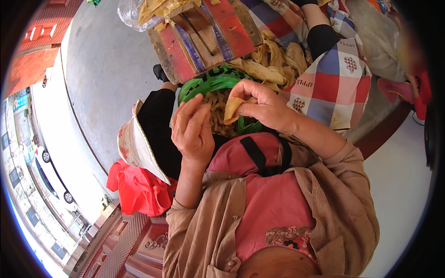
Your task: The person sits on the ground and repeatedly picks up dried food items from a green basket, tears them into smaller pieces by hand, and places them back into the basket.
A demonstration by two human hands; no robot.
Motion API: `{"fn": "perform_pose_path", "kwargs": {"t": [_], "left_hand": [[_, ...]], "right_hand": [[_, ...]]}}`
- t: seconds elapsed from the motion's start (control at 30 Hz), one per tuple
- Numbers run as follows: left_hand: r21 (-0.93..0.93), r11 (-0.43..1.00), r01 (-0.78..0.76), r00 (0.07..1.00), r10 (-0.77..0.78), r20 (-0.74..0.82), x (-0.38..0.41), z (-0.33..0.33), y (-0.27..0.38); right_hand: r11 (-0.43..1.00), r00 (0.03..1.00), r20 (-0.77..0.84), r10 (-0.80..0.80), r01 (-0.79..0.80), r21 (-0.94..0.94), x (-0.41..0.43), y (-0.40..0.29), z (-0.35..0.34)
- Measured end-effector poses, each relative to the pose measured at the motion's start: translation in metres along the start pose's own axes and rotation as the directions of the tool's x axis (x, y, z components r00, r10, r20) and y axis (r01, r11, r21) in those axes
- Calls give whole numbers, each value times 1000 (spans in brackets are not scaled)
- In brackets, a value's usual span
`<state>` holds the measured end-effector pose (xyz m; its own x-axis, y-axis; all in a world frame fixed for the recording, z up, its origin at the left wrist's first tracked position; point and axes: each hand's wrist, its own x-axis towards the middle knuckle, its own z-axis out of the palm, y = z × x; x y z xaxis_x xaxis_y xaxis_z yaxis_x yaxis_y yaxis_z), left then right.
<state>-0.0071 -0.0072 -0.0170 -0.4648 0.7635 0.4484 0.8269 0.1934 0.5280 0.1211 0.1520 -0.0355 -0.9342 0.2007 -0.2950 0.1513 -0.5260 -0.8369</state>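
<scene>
My right hand (262, 104) pinches a folded, soft yellow-brown strip (232, 109) between thumb and fingers. To its left, my left hand (193, 130) is raised with fingers loosely bent and gaps between them; I see nothing in it. Under both hands, a green plastic bag (194, 85) lies open in front of my lap, holding many small twisted brown pieces (217, 113). Beyond the bag, a pile of longer wrinkled yellow-brown sheets (274, 66) rests against checked cloth (323, 83). What the small pieces are made of, I cannot tell.
A red-painted wooden board (238, 26) with a wooden block and dark rod stands ahead. Behind it is a clear plastic bag (130, 15). A brimmed fabric hat (140, 146) and a red bag (139, 189) lie at left. Another person's leg (318, 21) shows at upper right.
</scene>
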Motion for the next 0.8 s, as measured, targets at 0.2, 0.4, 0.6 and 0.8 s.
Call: {"fn": "perform_pose_path", "kwargs": {"t": [0.2,0.4,0.6,0.8], "left_hand": [[214,945,-248,962,213,173,-8,-1,18],[-443,590,675,731,-453,510,-7,2,26],[-610,85,788,574,-459,678,-9,-3,8],[-762,-240,601,591,-508,626,-11,-15,2]], "right_hand": [[947,970,-28,-241,228,-225,5,16,1],[940,983,99,-153,176,-292,0,11,4],[895,984,76,-161,178,-408,-4,-4,0],[882,987,80,-137,159,-445,-19,-9,-21]]}}
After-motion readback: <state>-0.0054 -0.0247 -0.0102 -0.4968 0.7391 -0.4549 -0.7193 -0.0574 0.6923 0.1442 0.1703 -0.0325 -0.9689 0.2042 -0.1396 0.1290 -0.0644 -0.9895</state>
